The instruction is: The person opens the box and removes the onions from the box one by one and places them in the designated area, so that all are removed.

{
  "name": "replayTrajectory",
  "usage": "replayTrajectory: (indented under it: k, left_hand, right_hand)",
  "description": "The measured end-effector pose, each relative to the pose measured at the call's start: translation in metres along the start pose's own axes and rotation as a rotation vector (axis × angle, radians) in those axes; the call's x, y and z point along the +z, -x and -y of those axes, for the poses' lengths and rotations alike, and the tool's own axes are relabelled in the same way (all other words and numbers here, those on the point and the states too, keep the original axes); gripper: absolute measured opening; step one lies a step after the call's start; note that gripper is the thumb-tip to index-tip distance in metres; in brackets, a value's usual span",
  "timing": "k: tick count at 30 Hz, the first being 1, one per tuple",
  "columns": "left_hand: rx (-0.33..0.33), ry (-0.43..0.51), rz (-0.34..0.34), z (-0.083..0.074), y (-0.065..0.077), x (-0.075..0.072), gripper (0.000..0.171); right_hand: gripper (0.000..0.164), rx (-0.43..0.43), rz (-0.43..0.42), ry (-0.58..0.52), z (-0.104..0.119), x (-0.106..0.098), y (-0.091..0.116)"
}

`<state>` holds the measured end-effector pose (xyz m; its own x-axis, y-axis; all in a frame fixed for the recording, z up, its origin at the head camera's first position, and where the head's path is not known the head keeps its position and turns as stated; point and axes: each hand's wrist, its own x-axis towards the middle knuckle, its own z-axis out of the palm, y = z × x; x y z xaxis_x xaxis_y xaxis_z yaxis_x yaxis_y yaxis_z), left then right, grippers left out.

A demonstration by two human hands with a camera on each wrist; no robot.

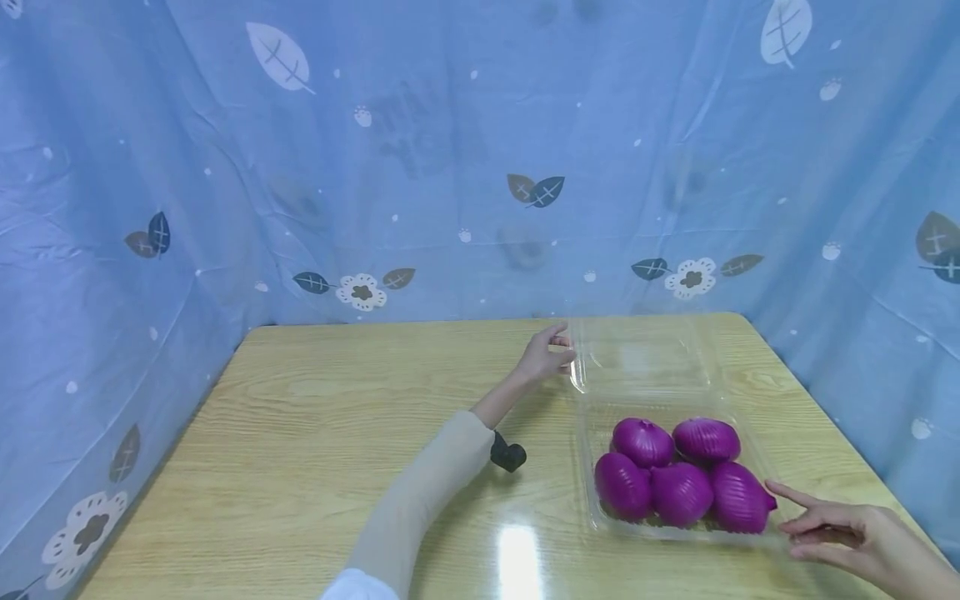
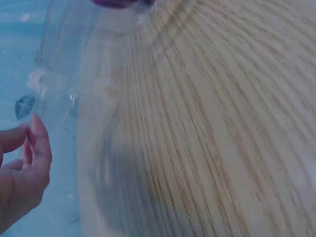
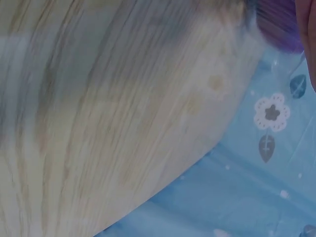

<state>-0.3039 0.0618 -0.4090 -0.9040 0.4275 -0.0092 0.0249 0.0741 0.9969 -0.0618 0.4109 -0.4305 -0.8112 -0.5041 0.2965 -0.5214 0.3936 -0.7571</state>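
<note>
Several red onions point(image 1: 682, 493) lie in the base of a clear plastic clamshell container point(image 1: 588, 467) at the right of the table. Its hinged clear lid point(image 1: 637, 367) is raised on the far side. My left hand point(image 1: 546, 357) pinches the lid's left edge between thumb and fingers; the left wrist view shows this hand point(image 2: 29, 170) with its fingertips together at the thin plastic. At the near right corner of the base, my right hand point(image 1: 847, 529) grips the rim, its index finger reaching toward the closest onion. The right wrist view catches only a sliver of that hand point(image 3: 308, 39).
The container stands on a light wood-grain table point(image 1: 300, 467). A blue curtain point(image 1: 450, 150) with leaf and flower prints hangs behind the table and along both sides. A small black piece point(image 1: 508, 454) shows beside my left sleeve.
</note>
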Motion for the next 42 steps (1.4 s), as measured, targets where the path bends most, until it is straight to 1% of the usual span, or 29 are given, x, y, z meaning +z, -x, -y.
replayTrajectory:
  k: [1, 2, 4, 8, 12, 13, 14, 16, 18, 19, 20, 21, 22, 23, 25, 26, 27, 28, 30, 31, 33, 36, 39, 42]
  left_hand:
    - [-0.010, 0.002, 0.004, 0.002, 0.000, 0.000, 0.061]
    - [-0.019, 0.008, 0.013, 0.004, 0.000, -0.001, 0.061]
    - [-0.033, 0.031, 0.037, 0.006, 0.000, -0.003, 0.060]
    - [-0.040, 0.008, 0.092, 0.006, 0.002, -0.007, 0.060]
    - [-0.061, -0.021, 0.120, 0.007, 0.001, -0.012, 0.059]
    - [-0.064, -0.035, 0.132, 0.008, 0.000, -0.013, 0.054]
    - [-0.076, -0.042, 0.137, 0.009, 0.000, -0.014, 0.053]
    - [-0.090, -0.031, 0.145, 0.012, -0.002, -0.015, 0.049]
    - [-0.109, -0.026, 0.148, 0.013, -0.004, -0.014, 0.040]
    - [-0.106, -0.036, 0.150, 0.014, -0.005, -0.014, 0.036]
    - [-0.110, -0.055, 0.134, 0.014, -0.005, -0.014, 0.043]
    - [-0.100, -0.095, 0.120, 0.014, -0.005, -0.015, 0.044]
    - [-0.089, -0.156, 0.110, 0.013, -0.005, -0.016, 0.048]
    - [-0.061, -0.221, 0.103, 0.014, -0.006, -0.017, 0.051]
    - [0.021, -0.345, 0.100, 0.016, -0.007, -0.022, 0.060]
    - [0.064, -0.390, 0.103, 0.017, -0.008, -0.025, 0.065]
    - [0.115, -0.416, 0.121, 0.018, -0.008, -0.028, 0.064]
    - [0.168, -0.429, 0.151, 0.019, -0.009, -0.031, 0.063]
    - [0.251, -0.417, 0.226, 0.020, -0.008, -0.036, 0.058]
    - [0.275, -0.398, 0.269, 0.019, -0.007, -0.038, 0.055]
    - [0.293, -0.341, 0.357, 0.016, -0.003, -0.039, 0.050]
    - [0.265, -0.253, 0.504, 0.009, 0.005, -0.035, 0.046]
    - [0.206, -0.180, 0.657, -0.001, 0.015, -0.025, 0.045]
    - [0.160, -0.120, 0.807, -0.010, 0.021, -0.015, 0.045]
  right_hand:
    - [0.039, 0.006, 0.006, -0.026, -0.001, -0.001, 0.000]
    - [0.040, -0.006, 0.011, -0.044, -0.003, -0.003, 0.000]
    - [0.044, -0.020, 0.045, -0.114, -0.006, -0.006, -0.001]
    - [0.050, -0.063, 0.145, -0.216, -0.013, -0.014, -0.010]
    - [0.048, -0.049, 0.217, -0.320, -0.016, -0.020, -0.018]
    - [0.047, -0.056, 0.227, -0.336, -0.017, -0.020, -0.020]
    - [0.048, -0.070, 0.235, -0.357, -0.018, -0.021, -0.020]
    - [0.048, -0.088, 0.242, -0.379, -0.018, -0.020, -0.021]
    - [0.050, -0.115, 0.242, -0.378, -0.019, -0.020, -0.021]
    - [0.051, -0.124, 0.241, -0.376, -0.019, -0.020, -0.021]
    - [0.051, -0.124, 0.241, -0.377, -0.019, -0.020, -0.021]
    - [0.051, -0.123, 0.244, -0.385, -0.019, -0.020, -0.021]
    - [0.050, -0.119, 0.249, -0.394, -0.019, -0.021, -0.021]
    - [0.051, -0.121, 0.249, -0.391, -0.019, -0.021, -0.021]
    - [0.050, -0.114, 0.255, -0.400, -0.019, -0.022, -0.021]
    - [0.049, -0.110, 0.258, -0.402, -0.019, -0.022, -0.021]
    - [0.048, -0.106, 0.258, -0.395, -0.019, -0.022, -0.021]
    - [0.047, -0.100, 0.257, -0.385, -0.019, -0.022, -0.021]
    - [0.045, -0.092, 0.260, -0.381, -0.019, -0.023, -0.021]
    - [0.044, -0.084, 0.262, -0.381, -0.018, -0.022, -0.021]
    - [0.043, -0.085, 0.263, -0.378, -0.018, -0.022, -0.020]
    - [0.043, -0.093, 0.263, -0.372, -0.018, -0.022, -0.019]
    - [0.043, -0.102, 0.256, -0.355, -0.017, -0.021, -0.020]
    - [0.044, -0.099, 0.256, -0.357, -0.015, -0.022, -0.020]
